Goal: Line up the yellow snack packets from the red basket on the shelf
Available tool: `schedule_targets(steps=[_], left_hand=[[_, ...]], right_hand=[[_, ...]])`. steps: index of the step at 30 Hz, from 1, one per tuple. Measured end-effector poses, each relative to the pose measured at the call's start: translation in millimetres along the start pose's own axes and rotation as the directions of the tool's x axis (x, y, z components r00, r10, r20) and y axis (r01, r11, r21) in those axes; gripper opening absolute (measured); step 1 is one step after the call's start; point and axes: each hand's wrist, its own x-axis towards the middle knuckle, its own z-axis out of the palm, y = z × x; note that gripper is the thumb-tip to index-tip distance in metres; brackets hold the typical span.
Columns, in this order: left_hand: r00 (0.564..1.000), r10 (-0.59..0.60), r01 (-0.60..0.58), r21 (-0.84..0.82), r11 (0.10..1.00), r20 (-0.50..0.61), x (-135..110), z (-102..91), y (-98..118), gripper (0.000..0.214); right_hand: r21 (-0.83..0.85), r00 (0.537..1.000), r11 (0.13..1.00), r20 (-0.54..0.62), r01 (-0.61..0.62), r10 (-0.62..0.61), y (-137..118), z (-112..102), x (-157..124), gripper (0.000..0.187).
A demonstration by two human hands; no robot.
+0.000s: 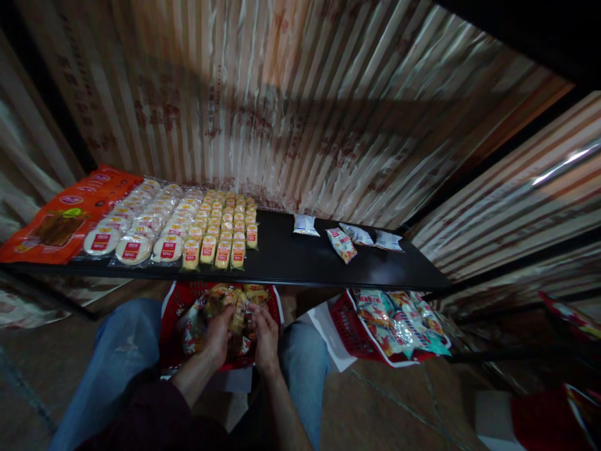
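Both hands reach into a red basket (174, 313) between my knees, under the front edge of a black shelf (300, 263). My left hand (218, 335) is curled around small snack packets (237, 307) in the basket. My right hand (266, 335) closes on the same cluster of packets from the right. On the shelf lie tidy rows of small yellow packets (224, 228), round white wrapped cakes (141, 225) and orange bags (70, 213).
A few loose snack packets (345, 241) lie on the right part of the shelf. A second red basket (347, 329) with colourful bags sits on the floor to the right. Striped curtain-like sheeting backs the shelf. My jeans-clad knees flank the basket.
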Motion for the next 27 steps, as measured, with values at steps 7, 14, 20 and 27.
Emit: schedule_targets(steps=[7, 14, 20, 27], left_hand=[[0.984, 0.173, -0.177, 0.176, 0.968, 0.038, -1, -5.6, 3, 0.036], [0.905, 0.41, -0.424, 0.307, 0.852, 0.111, 9, 0.9, -13, 0.037], [0.821, 0.55, -0.536, 0.537, 0.652, 0.152, 3, -1.2, -17, 0.038], [0.797, 0.55, -0.528, 0.729, 0.435, 0.249, -13, 2.0, -12, 0.039]], right_hand=[[-0.071, 0.996, 0.997, 0.091, 0.017, -0.011, 3, 3, -2, 0.037], [-0.001, 0.997, 1.0, 0.07, -0.015, 0.015, 1, -1, -2, 0.035], [0.058, 0.996, 0.994, 0.028, -0.088, 0.086, 3, 2, -4, 0.043], [-0.049, 0.997, 0.997, -0.046, -0.056, 0.054, 9, -1, -1, 0.048]])
